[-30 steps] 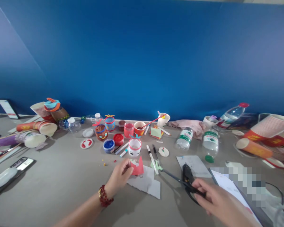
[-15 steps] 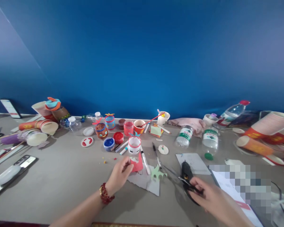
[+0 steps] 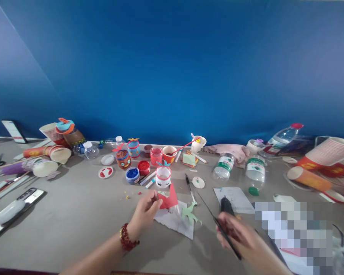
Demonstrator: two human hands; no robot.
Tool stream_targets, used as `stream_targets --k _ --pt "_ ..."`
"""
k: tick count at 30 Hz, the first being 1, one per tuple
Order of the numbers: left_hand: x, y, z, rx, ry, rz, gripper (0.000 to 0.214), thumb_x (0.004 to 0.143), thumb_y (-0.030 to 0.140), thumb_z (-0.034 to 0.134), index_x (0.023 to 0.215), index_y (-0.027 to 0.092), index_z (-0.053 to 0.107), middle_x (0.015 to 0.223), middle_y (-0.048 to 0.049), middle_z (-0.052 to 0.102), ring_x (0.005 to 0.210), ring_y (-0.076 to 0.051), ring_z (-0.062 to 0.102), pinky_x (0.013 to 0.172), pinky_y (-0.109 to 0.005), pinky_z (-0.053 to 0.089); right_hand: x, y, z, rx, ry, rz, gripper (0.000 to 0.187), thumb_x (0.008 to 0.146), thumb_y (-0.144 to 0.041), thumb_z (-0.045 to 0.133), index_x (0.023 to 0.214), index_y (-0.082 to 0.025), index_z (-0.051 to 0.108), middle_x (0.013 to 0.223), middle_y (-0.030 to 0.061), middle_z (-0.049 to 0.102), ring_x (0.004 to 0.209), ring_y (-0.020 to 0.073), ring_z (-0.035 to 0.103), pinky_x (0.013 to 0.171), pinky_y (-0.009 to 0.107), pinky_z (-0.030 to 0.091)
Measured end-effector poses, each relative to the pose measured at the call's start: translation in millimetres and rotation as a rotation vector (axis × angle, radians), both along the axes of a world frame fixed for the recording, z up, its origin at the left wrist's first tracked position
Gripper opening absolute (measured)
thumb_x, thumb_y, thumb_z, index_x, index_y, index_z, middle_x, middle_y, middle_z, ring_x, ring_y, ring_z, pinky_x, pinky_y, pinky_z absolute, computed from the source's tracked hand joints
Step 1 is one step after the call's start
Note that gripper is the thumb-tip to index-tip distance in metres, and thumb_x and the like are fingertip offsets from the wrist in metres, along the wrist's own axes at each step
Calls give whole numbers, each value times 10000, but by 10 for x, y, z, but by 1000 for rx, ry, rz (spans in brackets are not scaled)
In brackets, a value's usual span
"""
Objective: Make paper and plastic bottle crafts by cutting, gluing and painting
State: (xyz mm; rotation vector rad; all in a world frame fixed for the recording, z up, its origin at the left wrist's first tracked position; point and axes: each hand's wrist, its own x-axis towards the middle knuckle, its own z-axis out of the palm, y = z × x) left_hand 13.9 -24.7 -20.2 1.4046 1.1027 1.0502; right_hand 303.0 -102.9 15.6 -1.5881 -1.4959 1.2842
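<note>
My left hand (image 3: 145,213), with a beaded bracelet at the wrist, pinches a piece of red paper (image 3: 169,200) between thumb and fingers. To the right, my right hand (image 3: 239,231) is closed round a pair of black-handled scissors (image 3: 218,223). Their blades point up and left, apart from the red paper, and look together. Between the hands lies a spiky light-green paper cut-out (image 3: 190,215), partly over a torn white sheet (image 3: 176,227). Behind the red paper stands a small white-painted jar (image 3: 162,179) with a red rim. My right hand partly covers a black tool (image 3: 226,206).
Open blue paint (image 3: 132,175) and red paint (image 3: 143,167) stand beyond my left hand. Two labelled plastic bottles (image 3: 223,166) sit at the right. A pen (image 3: 190,187) lies near the white lid (image 3: 198,182). Paper cups (image 3: 326,152) occupy the far right, a phone (image 3: 31,195) the left.
The scissors have turned in my right hand, their blades now steeper and closed together. My right hand has shifted slightly left. The red paper has tilted a little in my left hand.
</note>
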Motion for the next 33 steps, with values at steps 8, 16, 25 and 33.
stream_targets --k 8,16,25,33 --pt "-173 -19 303 33 -334 142 252 863 369 590 730 207 452 672 25 558 593 -122 534 601 -245 443 -797 293 -82 -10 380 178 530 778 -705 612 823 -196 475 685 -21 500 508 68 383 455 187 323" --pt "-284 48 351 48 -396 177 262 851 362 625 726 194 467 677 27 530 615 -121 539 611 -254 484 -1006 514 -69 -100 440 382 664 618 -813 652 757 -208 419 645 -35 489 488 60 397 420 171 285" --pt "-199 40 408 -46 -353 64 302 842 400 629 698 193 462 645 -24 663 599 -152 622 602 -275 495 -1047 565 -99 -179 458 344 656 612 -781 691 692 -222 358 606 -56 437 486 72 447 424 180 294" --pt "-185 65 410 -71 -258 57 272 837 413 614 722 190 511 676 -35 699 624 -173 658 625 -289 505 -982 584 -133 -197 444 335 648 632 -737 718 674 -223 325 603 -68 413 502 72 460 487 199 332"
